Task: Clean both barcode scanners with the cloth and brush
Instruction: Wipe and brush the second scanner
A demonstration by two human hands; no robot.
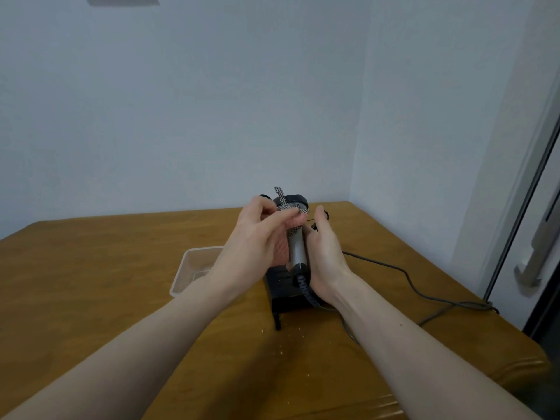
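Table: wooden table (121,253) sat by a pale wall.
Right hand (324,253): my fingers curled round the grey barcode scanner (297,253), lifted up.
Left hand (260,234): I pinched the checked cloth (283,200) against its head.
Tray: clear plastic tray (188,268) lay left.

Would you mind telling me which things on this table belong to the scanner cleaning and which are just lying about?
In use:
grey handheld barcode scanner, held by the right hand
black-and-white checked cloth, pinched by the left hand
black second scanner on the table below

Lying about:
clear plastic tray
grey cable
pale crumbs
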